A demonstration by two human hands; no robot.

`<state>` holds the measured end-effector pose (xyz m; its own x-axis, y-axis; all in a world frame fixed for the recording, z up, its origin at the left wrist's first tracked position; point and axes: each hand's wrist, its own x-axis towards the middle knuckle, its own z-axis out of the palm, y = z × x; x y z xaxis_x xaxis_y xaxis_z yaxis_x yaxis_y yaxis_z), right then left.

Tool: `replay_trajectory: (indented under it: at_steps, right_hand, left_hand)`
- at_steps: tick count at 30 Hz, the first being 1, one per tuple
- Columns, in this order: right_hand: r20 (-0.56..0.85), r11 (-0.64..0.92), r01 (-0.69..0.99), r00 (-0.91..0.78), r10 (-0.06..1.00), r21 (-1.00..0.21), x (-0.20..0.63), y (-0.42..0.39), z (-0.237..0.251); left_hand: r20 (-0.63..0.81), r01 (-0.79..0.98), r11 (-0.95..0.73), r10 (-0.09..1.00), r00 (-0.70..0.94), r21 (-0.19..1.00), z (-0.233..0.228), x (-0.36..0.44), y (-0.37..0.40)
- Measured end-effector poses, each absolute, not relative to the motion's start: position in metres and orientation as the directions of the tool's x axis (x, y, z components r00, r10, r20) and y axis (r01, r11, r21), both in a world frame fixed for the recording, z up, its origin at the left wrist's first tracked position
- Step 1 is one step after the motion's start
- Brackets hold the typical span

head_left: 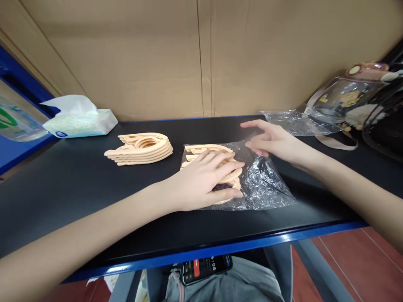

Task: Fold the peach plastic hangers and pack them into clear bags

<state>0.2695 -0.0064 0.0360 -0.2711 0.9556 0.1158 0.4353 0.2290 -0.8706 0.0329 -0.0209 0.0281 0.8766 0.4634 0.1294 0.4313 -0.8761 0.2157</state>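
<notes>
My left hand (pixel 201 180) lies flat, fingers spread, on a clear plastic bag (pixel 264 184). Under my palm, peach-coloured curved plastic pieces (pixel 209 147) fill the bag's left half, partly hidden by the hand. The bag's right part is flat and crinkled. Over its upper right edge hovers my right hand (pixel 272 140), index finger stretched out and the others loosely bent, with nothing visible in it. A neat stack of matching peach plastic pieces (pixel 141 151) stands on the black tabletop (pixel 78 188), left of the bag.
A tissue pack (pixel 85 121) and a clear plastic container (pixel 22 117) stand at the left. Another clear bag (pixel 292 121) lies at the back right beside a transparent bottle with a strap (pixel 349 96). Cardboard (pixel 151 58) walls the back. A phone (pixel 206 268) rests on my lap.
</notes>
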Motion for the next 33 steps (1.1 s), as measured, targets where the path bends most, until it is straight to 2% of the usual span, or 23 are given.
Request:
replay_trajectory:
  at_steps: [2, 5, 8, 11, 15, 19, 23, 28, 33]
  right_hand:
    - [0.158, 0.244, 0.326, -0.269, 0.950, -0.913, 0.266, -0.009, 0.036]
    - [0.149, 0.212, 0.161, -0.333, 0.931, -0.964, 0.262, -0.011, 0.033]
    - [0.182, 0.257, 0.118, -0.438, 0.880, -0.959, 0.260, -0.011, 0.030]
    - [0.271, 0.401, 0.166, -0.506, 0.819, -0.901, 0.259, -0.012, 0.026]
    - [0.346, 0.554, 0.258, -0.559, 0.754, -0.791, 0.256, -0.012, 0.018]
    - [0.380, 0.639, 0.354, -0.576, 0.724, -0.683, 0.255, -0.010, 0.011]
    - [0.391, 0.688, 0.453, -0.587, 0.709, -0.567, 0.256, -0.010, 0.008]
    - [0.317, 0.684, 0.546, -0.620, 0.718, -0.484, 0.255, -0.009, 0.006]
    - [0.204, 0.710, 0.549, -0.709, 0.675, -0.441, 0.254, -0.005, 0.005]
  left_hand:
    - [0.161, 0.411, -0.877, 0.456, 0.875, 0.246, 0.025, 0.033, -0.021]
    - [0.267, 0.412, -0.853, 0.499, 0.825, 0.322, 0.022, 0.030, -0.020]
    - [0.404, 0.393, -0.864, 0.497, 0.768, 0.315, 0.022, 0.027, -0.019]
    - [0.474, 0.317, -0.932, 0.362, 0.803, 0.177, 0.023, 0.027, -0.020]
    - [0.462, 0.203, -0.977, 0.151, 0.874, -0.067, 0.024, 0.030, -0.025]
    - [0.502, 0.166, -0.973, 0.063, 0.862, -0.163, 0.026, 0.031, -0.028]
    - [0.545, 0.154, -0.979, 0.056, 0.837, -0.136, 0.026, 0.032, -0.029]
    - [0.575, 0.149, -0.989, 0.122, 0.809, 0.000, 0.024, 0.032, -0.031]
    - [0.510, 0.120, -0.993, 0.096, 0.855, -0.016, 0.025, 0.032, -0.031]
